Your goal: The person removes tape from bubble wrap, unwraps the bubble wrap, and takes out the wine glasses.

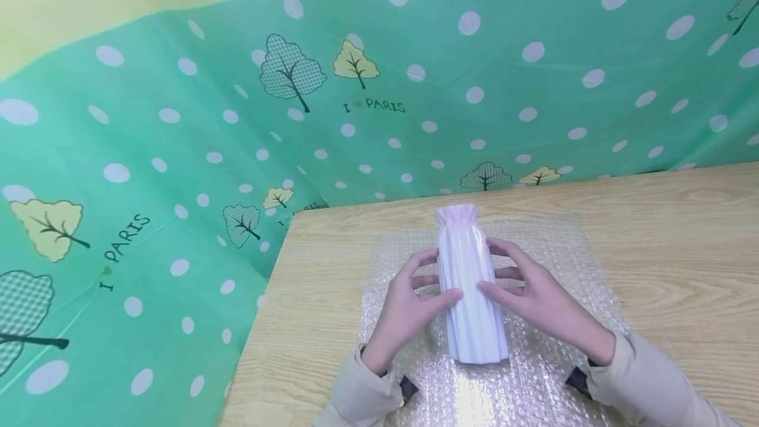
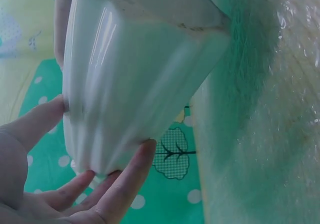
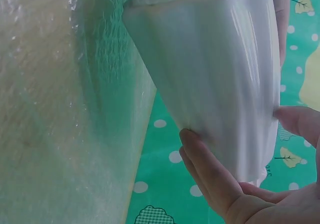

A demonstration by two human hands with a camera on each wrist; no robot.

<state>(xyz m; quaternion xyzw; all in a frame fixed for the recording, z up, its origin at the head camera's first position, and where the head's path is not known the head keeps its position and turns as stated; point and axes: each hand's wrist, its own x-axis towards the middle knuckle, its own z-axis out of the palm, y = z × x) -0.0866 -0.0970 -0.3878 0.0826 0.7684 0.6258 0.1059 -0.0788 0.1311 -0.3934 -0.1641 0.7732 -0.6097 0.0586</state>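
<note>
A glossy white vase (image 1: 465, 262) with a fluted body and a pinched neck is held between two hands, its neck toward the back. My left hand (image 1: 409, 302) grips its left side, thumb on the upper face and fingers spread along the side. From the right, my right hand (image 1: 536, 298) holds it in much the same way. Under it lies a sheet of bubble wrap (image 1: 528, 381). Both wrist views show the vase (image 2: 120, 84) raised off the wrap at its base end, with the base's rim visible. Contact at the neck end is hidden.
The bubble wrap lies on a light wood-grain table (image 1: 308, 282). A green cloth (image 1: 356, 150) with white dots and printed trees hangs behind the table and along its left side. Dark straps (image 1: 408, 389) show at the sleeves' cuffs.
</note>
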